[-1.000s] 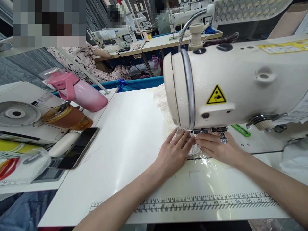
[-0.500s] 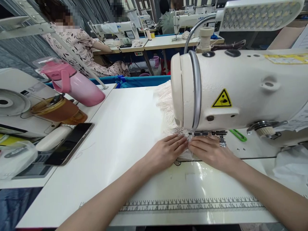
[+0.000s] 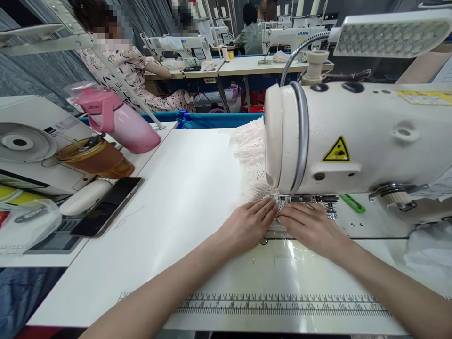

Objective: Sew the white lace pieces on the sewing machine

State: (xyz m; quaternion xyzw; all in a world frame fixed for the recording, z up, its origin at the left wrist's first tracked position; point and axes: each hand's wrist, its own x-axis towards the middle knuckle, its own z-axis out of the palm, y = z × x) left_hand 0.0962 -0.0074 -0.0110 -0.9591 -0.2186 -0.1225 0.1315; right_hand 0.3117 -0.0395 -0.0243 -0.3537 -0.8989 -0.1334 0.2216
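A white sewing machine stands over the table. White lace fabric with a fringed, open pattern spreads from behind the machine's head to the presser foot. My left hand lies flat on the lace just left of the foot, fingers stretched and close together. Right of it, my right hand rests with outstretched fingers pointing left, fingertips close to the left ones. Both thumbs and the cloth under the palms are mostly hidden. A metal attachment sits beside the right knuckles.
A green thread snipper lies under the machine arm. To the left are a phone, an amber cup and a pink bottle. A printed ruler runs along the front edge. Another person sits beyond.
The view has shifted slightly, so the machine appears farther right. Less cloth shows between my hands at the front edge of the plate. Both hands keep nearly the same pose.
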